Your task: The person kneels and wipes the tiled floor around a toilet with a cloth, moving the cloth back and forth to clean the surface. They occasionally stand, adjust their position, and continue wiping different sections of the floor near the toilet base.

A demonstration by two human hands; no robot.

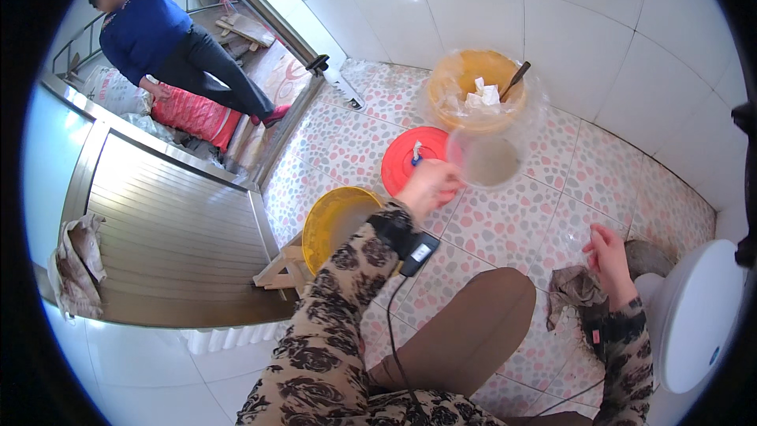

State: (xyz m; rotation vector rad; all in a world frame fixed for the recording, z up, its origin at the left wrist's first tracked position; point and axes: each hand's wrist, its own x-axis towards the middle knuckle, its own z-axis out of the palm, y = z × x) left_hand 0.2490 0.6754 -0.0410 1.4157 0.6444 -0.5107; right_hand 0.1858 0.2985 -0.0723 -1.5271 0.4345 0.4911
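Observation:
My left hand [433, 187] grips the rim of a translucent plastic container [489, 160], which is blurred. Greyish matter shows in or through it. Beneath and beside that hand lies a round red lid [408, 154] with a blue and white piece on top. A yellow bucket [316, 231] stands just left of my left forearm. Behind the container is an orange bin [440, 92] with a clear liner, white paper and a dark handle inside. My right hand [609, 257], empty with fingers apart, hovers above a grey-brown cloth [576, 290] near the toilet.
A white toilet [704, 313] stands at the right. By the doorway a black and white bottle [343, 86] is on the tiled floor. A person [151, 29] in blue stands outside beside a red sack [195, 115]. A wooden stool [284, 263] stands near the door panel [177, 236].

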